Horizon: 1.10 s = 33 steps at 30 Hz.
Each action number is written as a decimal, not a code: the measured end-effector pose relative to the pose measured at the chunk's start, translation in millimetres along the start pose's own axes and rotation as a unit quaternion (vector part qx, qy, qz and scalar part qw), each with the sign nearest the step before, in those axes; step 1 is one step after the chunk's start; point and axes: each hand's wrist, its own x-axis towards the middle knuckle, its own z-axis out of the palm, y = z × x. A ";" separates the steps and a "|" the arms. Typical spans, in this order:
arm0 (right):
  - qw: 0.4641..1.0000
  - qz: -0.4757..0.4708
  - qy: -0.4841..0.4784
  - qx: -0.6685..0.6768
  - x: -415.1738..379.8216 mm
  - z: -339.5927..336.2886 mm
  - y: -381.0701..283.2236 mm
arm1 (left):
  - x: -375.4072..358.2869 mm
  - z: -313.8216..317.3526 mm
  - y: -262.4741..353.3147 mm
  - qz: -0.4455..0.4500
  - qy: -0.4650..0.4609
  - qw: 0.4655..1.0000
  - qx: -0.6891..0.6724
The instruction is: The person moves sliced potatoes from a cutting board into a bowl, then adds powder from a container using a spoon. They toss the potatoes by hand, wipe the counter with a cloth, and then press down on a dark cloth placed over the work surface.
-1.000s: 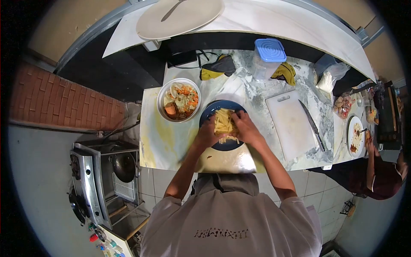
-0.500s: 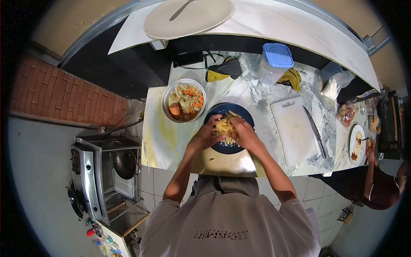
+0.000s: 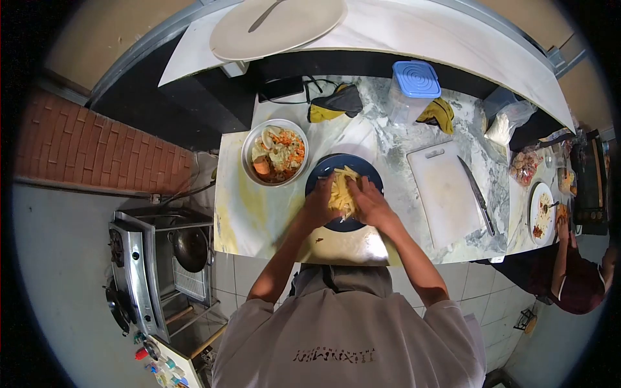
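Note:
A dark blue bowl (image 3: 377, 176) stands near the front edge of the counter, with a heap of pale yellow potato sticks (image 3: 343, 187) in it. My left hand (image 3: 318, 205) curves round the heap from the left. From the right, my right hand (image 3: 371, 202) presses in against the same sticks, fingers bent. Both palms and some fingertips are hidden. Left of the blue bowl, a white bowl (image 3: 246, 165) holds shredded orange and pale food.
A white cutting board (image 3: 446, 194) and a black-handled knife (image 3: 477, 196) lie to the right. Behind are a blue-lidded container (image 3: 414, 90) and yellow-grey cloths (image 3: 336, 103). A stove (image 3: 134, 268) stands at lower left. Another person (image 3: 579, 284) works at far right beside a plate (image 3: 541, 213).
The hands have spread slightly and settled lower round the potato sticks, which now lie in a taller, narrower heap. The view has shifted slightly.

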 end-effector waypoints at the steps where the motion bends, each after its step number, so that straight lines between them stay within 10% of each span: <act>1: 0.999 0.009 0.041 -0.004 2.0 11.1 -1.2 | 2.3 5.6 -1.3 0.007 0.007 1.000 -0.010; 14: 0.978 -0.101 0.131 0.130 -7.7 -22.7 -13.5 | -2.6 -13.4 12.5 0.080 0.038 0.990 -0.113; 20: 0.979 -0.125 0.083 0.140 -13.1 -26.6 5.2 | -13.2 -26.6 29.4 -0.058 0.031 0.993 -0.098; 25: 0.988 -0.017 0.099 0.116 0.1 -17.4 8.1 | -8.3 -1.9 21.4 -0.094 0.093 0.988 0.085; 33: 0.991 0.034 0.072 0.109 15.2 12.9 -2.0 | 11.4 21.3 -15.8 -0.035 0.077 0.995 -0.055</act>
